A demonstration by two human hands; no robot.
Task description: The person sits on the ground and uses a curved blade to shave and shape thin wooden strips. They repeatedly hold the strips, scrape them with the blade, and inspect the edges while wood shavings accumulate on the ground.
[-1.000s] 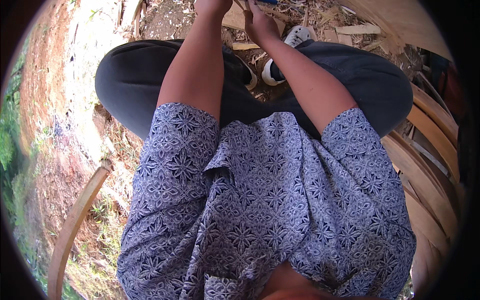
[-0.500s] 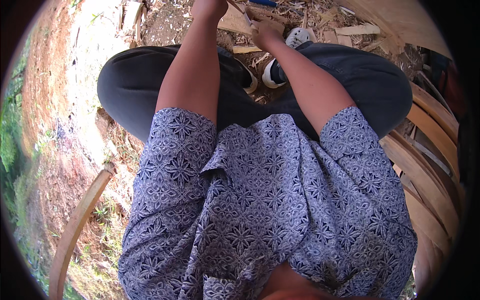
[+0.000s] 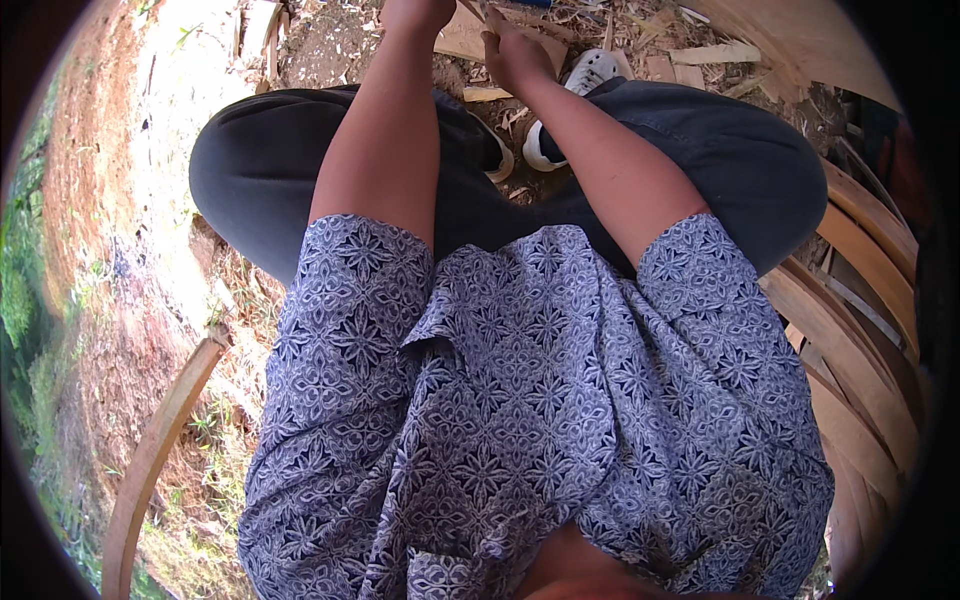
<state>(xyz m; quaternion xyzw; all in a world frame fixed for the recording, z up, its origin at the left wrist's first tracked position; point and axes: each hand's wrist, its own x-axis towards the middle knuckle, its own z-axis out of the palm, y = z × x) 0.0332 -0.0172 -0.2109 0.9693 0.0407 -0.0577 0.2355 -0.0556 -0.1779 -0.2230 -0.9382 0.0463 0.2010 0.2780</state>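
Observation:
My left hand [image 3: 418, 12] is at the top edge of the picture, cut off there, so its fingers do not show. A thin piece of wood [image 3: 471, 9] runs beside it toward my right hand. My right hand [image 3: 520, 60] is closed, its fingers curled around something narrow and light that I cannot make out. Under and beside the hands, a flat pale board [image 3: 548, 48] lies on the ground.
Wood shavings [image 3: 655, 28] and offcuts [image 3: 715, 54] litter the ground by my shoe [image 3: 592, 72]. Long planks [image 3: 850, 335] are stacked at my right, and a large wooden piece [image 3: 810, 30] stands far right. A wooden beam [image 3: 160, 440] lies at my left.
My right hand has moved left and slightly up, closer to my left hand. My left hand has barely shifted.

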